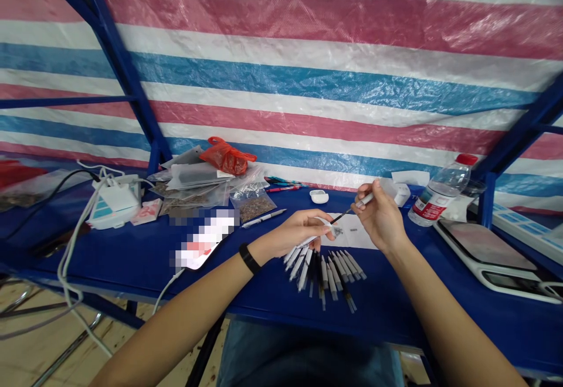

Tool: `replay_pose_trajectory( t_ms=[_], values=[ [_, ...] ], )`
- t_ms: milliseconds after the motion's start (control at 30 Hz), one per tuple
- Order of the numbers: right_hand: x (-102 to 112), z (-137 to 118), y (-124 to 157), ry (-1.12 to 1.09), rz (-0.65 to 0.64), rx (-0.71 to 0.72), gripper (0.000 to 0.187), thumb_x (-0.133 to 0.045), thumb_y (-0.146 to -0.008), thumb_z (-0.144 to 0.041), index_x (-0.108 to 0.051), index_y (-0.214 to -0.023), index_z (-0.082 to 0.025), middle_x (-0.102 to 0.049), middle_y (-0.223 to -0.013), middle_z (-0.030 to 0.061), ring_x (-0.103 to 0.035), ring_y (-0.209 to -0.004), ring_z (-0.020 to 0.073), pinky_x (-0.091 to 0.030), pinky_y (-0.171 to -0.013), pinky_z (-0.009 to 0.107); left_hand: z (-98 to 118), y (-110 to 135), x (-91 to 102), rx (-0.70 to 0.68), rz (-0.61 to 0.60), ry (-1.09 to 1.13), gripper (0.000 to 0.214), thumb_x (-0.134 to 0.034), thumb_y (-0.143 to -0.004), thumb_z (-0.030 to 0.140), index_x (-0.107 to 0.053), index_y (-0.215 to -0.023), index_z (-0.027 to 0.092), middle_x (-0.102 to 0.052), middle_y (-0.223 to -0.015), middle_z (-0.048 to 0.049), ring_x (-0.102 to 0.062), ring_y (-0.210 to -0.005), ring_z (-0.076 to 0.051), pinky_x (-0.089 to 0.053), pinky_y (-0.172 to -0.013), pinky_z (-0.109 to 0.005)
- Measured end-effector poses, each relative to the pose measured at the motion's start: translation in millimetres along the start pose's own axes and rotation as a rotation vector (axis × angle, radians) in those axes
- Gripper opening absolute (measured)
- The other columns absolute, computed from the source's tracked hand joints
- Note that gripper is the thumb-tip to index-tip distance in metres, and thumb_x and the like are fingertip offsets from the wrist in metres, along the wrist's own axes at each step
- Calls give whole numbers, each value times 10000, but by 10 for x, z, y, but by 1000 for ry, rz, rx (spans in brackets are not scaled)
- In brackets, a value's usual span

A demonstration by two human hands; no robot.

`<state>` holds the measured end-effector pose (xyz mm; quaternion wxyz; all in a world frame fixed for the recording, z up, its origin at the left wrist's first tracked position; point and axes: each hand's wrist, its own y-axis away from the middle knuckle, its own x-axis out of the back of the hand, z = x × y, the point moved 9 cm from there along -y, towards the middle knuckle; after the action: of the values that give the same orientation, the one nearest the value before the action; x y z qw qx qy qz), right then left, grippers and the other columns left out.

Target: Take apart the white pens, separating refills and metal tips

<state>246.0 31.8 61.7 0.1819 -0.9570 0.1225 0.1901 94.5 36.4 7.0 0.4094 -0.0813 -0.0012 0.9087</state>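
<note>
Your left hand (303,231) has its fingers closed on a small white piece (326,221) (paper or film, too small to tell). Your right hand (383,220), near it, pinches a thin tool (365,200) by its pale handle, the dark shaft slanting down to the white piece; whether the tip touches, you cannot tell. A fan of slim pale tubes (334,278) spreads over the blue table (272,293), from just under your left hand toward your right. Between your hands lies a white sheet (363,238) bearing dark bits. Right of your right hand are a red-capped water bottle (440,194) and digital scale (488,246).
</note>
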Motion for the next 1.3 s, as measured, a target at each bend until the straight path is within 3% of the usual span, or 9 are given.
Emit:
replay_pose_trajectory(
  t_ms=[167,300,533,767,833,967,1067,1167,1300],
  values=[
    [-61,98,33,56,-32,-49,446,-892,-650,-617,-706,-680,-213,-543,-663,-13,-423,-537,97,-383,-504,266,-28,-12,13,5,5,-10,467,-861,-730,497,-646,-966,156,-726,-785,-28,-591,-526,-87,-386,-522,-236],
    [-92,140,58,69,-62,-66,474,-915,-587,-633,-736,-676,-203,-573,-694,-4,-447,-567,99,-405,-520,263,-42,-21,31,-2,18,1,459,-857,-740,479,-639,-984,156,-725,-787,-23,-587,-520,-81,-371,-511,-230],
    [-254,323,156,164,-260,-180,455,-876,-635,-640,-775,-729,-207,-602,-654,-6,-515,-603,132,-455,-582,292,-43,-29,92,-21,58,9,563,-866,-736,491,-610,-1122,169,-757,-872,-56,-635,-544,-103,-368,-503,-227],
    [-262,385,170,213,-330,-231,368,-868,-691,-542,-824,-884,-232,-593,-637,-27,-523,-613,138,-474,-612,301,-22,-51,134,-89,125,-88,506,-830,-758,546,-590,-1007,177,-767,-949,-81,-662,-576,-125,-402,-517,-231],
    [-246,371,149,258,-331,-195,371,-861,-688,-577,-815,-825,-235,-615,-661,-17,-541,-626,140,-481,-633,305,19,-47,159,-135,156,-143,466,-802,-788,550,-600,-979,176,-753,-906,-64,-643,-578,-122,-424,-531,-237],
    [-198,325,105,412,-283,-58,480,-819,-709,-644,-687,-520,-224,-675,-700,38,-572,-673,158,-479,-638,311,124,-18,200,-254,221,-334,296,-707,-888,454,-611,-952,181,-737,-864,-45,-630,-621,-131,-468,-613,-254],
    [-154,309,99,446,-216,-5,391,-847,-689,-603,-752,-612,-231,-672,-640,28,-570,-632,166,-445,-548,295,238,43,227,-355,320,-559,147,-650,-916,343,-629,-938,199,-737,-870,-42,-672,-763,-171,-464,-684,-253],
    [-109,297,104,442,-142,6,352,-884,-648,-551,-811,-736,-218,-641,-542,8,-519,-528,149,-378,-450,270,317,100,224,-392,405,-784,120,-624,-930,335,-658,-931,220,-727,-846,-28,-657,-746,-180,-433,-681,-255],
    [-104,285,117,454,-110,8,366,-924,-587,-541,-779,-640,-209,-646,-496,18,-533,-464,149,-394,-432,275,359,128,176,-427,432,-962,138,-606,-955,344,-691,-935,237,-735,-870,-43,-649,-744,-198,-414,-702,-271]
  ],
)
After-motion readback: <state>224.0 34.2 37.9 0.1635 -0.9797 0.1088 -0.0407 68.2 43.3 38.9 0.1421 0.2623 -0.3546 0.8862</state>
